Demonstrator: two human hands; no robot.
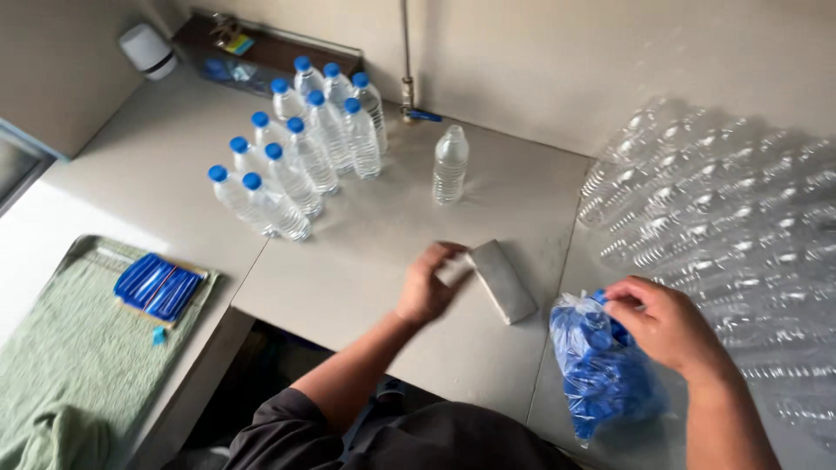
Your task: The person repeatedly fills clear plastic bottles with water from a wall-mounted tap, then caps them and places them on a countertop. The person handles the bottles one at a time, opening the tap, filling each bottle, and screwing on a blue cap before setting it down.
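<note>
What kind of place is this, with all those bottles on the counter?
Probably a small water-bottling workspace. Capped bottles stand grouped on the counter, a heap of empty bottles lies at the right, and the right hand reaches into a bag of blue caps while the left hand touches a white block.

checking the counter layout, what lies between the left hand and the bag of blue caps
In the head view, a flat white rectangular block lies between the left hand and the bag of blue caps, which the right hand grips.
</note>
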